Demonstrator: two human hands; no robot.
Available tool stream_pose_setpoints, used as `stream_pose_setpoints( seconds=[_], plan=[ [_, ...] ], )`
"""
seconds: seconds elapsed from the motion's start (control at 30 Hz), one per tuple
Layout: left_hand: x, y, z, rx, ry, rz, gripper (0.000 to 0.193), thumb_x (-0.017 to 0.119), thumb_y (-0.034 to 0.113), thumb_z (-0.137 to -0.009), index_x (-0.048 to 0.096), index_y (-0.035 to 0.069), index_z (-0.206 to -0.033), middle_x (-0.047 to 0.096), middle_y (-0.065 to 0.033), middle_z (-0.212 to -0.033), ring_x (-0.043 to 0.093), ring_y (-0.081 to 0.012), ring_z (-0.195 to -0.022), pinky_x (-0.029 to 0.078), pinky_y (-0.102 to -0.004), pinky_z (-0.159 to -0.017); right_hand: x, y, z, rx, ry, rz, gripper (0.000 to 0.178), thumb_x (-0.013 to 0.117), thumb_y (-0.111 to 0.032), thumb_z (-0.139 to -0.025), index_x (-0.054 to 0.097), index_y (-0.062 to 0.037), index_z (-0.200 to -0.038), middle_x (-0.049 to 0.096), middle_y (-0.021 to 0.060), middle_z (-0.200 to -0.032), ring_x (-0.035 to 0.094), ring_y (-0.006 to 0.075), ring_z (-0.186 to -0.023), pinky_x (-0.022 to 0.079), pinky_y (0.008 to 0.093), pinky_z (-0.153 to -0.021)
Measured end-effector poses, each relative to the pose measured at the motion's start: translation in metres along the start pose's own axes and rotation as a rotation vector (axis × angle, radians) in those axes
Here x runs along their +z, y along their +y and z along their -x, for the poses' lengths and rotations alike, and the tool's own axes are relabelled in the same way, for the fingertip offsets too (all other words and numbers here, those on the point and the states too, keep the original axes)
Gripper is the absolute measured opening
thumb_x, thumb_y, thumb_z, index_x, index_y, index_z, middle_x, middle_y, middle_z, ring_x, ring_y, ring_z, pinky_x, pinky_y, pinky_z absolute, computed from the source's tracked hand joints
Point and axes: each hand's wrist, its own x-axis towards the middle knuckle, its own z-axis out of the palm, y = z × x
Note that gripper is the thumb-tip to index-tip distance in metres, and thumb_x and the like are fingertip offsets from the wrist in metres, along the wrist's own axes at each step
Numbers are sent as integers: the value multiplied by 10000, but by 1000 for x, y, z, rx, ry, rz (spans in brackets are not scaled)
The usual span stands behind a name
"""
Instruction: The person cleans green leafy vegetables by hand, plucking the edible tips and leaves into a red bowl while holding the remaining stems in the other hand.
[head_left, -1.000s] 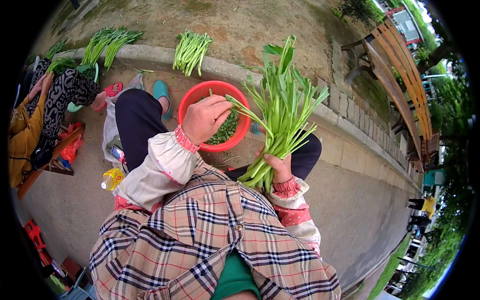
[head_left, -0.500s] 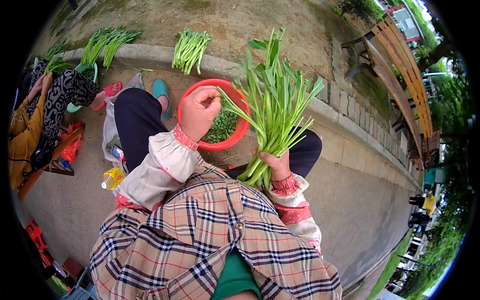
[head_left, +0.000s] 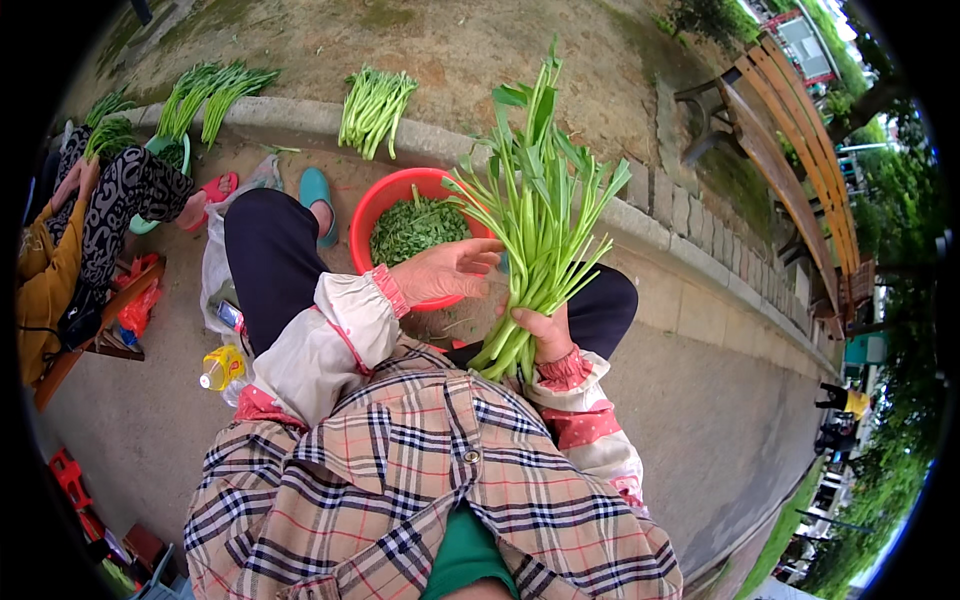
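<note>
My right hand (head_left: pixel 545 332) is wrapped round the lower stems of a bunch of water spinach (head_left: pixel 535 220), which stands nearly upright over my right thigh. Long pale stems fan out above the grip, with narrow leaves at the top. My left hand (head_left: pixel 452 270) reaches toward the bunch's left side, fingers stretched out and a little apart, with nothing visible in them. It passes over the near rim of a red basin (head_left: pixel 362 225) between my legs. Torn green leaves (head_left: pixel 415 228) lie in that basin.
More stems (head_left: pixel 378 108) lie on the kerb ahead, with further bunches (head_left: pixel 210 95) at far left. A person (head_left: pixel 65 235) sits at left by a green basin (head_left: pixel 165 155). A yellow-labelled bottle (head_left: pixel 222 368) and phone (head_left: pixel 230 315) are by my left leg. A wooden bench (head_left: pixel 790 150) stands right.
My left hand has come down and right from beside the upper leaves to the bunch's lower stems, its fingers opening from a pinch. The right hand keeps its hold.
</note>
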Motion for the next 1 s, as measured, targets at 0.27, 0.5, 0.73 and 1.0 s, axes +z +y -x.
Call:
stream_pose_setpoints(
  seconds=[0.27,0.5,0.73,1.0],
  plan=[
    [-1,39,-40,-93,-347,70,666,793,413,-659,554,-23,-1103,635,-94,-904,631,-185,-677,500,-264,-484,3,0,-30,27,-229,-66,504,657,-180,-644,515,19,-1085,603,127,-864,616,225,-770,530,333,-658],
    [19,88,-47,-46,-168,28,640,789,303,-665,528,0,-1165,631,-113,-989,643,-172,-752,522,-233,-480,6,-20,-46,79,-344,-229,523,649,-136,-665,464,6,-1133,591,129,-896,621,232,-809,526,350,-707],
    [11,49,-37,-26,21,58,566,780,176,-655,524,21,-1136,622,-83,-971,598,-177,-923,491,-303,-793,14,-20,-45,28,-498,-156,508,638,-106,-748,440,-3,-1204,590,114,-988,587,213,-931,482,325,-802],
    [26,45,-35,147,268,80,373,687,48,-703,556,23,-1052,614,-38,-896,586,-129,-824,482,-282,-715,7,-2,-49,-16,-323,48,535,702,-194,-783,453,-1,-1216,564,75,-1083,540,154,-1012,440,299,-864]
  ],
)
